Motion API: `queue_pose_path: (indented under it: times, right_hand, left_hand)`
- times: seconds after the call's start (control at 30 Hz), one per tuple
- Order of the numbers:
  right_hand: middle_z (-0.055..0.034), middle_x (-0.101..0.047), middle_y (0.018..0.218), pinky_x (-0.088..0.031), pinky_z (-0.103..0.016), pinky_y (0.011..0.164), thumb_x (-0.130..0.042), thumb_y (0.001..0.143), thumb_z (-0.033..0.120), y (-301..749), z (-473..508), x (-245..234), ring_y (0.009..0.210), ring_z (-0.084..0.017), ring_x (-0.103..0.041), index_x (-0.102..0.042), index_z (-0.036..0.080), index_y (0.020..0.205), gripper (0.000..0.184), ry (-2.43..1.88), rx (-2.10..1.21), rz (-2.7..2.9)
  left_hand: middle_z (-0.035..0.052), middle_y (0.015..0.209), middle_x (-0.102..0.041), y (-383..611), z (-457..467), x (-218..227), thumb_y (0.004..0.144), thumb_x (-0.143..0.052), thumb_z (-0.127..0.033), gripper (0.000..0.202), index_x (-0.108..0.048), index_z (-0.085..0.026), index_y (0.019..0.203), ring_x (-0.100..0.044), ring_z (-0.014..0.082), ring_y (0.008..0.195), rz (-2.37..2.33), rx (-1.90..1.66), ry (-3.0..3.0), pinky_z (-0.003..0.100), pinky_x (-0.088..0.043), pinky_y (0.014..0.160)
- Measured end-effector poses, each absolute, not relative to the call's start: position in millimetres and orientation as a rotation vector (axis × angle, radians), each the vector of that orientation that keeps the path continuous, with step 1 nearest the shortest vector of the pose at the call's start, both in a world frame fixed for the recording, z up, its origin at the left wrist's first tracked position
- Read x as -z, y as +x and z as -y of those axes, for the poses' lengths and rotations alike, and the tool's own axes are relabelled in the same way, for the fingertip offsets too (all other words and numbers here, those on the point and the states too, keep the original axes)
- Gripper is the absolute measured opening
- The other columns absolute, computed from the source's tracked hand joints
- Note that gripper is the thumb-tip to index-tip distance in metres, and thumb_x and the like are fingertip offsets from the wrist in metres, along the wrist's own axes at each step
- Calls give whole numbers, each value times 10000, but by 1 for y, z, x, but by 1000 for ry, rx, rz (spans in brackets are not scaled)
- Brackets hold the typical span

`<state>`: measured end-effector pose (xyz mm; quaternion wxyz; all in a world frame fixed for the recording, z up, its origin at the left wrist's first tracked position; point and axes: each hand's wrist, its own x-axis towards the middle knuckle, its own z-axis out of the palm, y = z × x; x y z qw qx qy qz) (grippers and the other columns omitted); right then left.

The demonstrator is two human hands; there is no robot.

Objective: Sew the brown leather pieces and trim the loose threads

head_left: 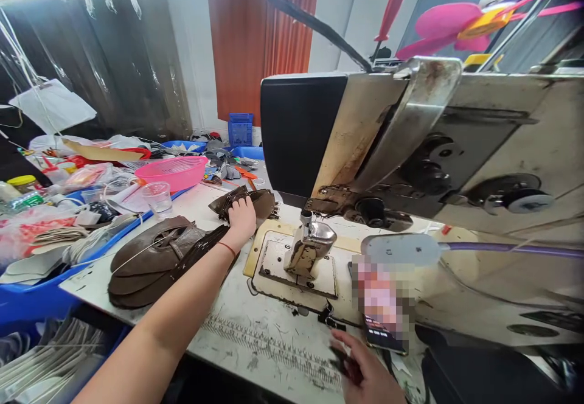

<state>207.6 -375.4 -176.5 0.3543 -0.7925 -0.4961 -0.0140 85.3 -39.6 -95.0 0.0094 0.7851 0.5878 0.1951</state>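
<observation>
My left hand [241, 216] reaches past the sewing machine's bed and rests on a bundle of dark brown leather pieces [264, 204]. Its fingers are curled over the pieces' upper edges. Beside my forearm lies a stack of brown leather shoe uppers [150, 261], with more thin dark pieces fanned out under the arm. At the table's front edge, my right hand [371, 370] is half closed, its index finger pointing toward the machine base. Something dark shows within its curled fingers, too blurred to name. The sewing machine's post [310, 249] stands between both hands.
A phone [387, 331] lies right of the post, under the machine arm [493, 148]. Left are a clear plastic cup [157, 200], a pink basket [171, 174] and a cluttered blue tray [123, 236]. A printed ruler scale [274, 352] runs along the table's front.
</observation>
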Motion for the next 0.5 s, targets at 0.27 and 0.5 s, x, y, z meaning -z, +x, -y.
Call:
queue_pose_path:
  times: [0.27,0.5]
  right_hand:
    - [-79,-643,1245,-454,-308,446,-355,766,-27,218,332,191,637,-198,-681,-628,165,1233,574,-2409,240,1484]
    - [-57,-663,1141,-504,-286,614,-377,709,-21,219,329,197,828,-204,-687,-648,200,1123,542,-2205,202,1450]
  left_hand:
    - [117,1249,-546,69,129,94,894,-524,-252,401,-492,-178,1286,-491,252,1117,-1429,-821,2658,375,-410,956]
    - [59,946,-649,63,201,157,834,-517,-133,221,-633,-185,1015,-608,175,809,-950,-664,2089,312,-488,770]
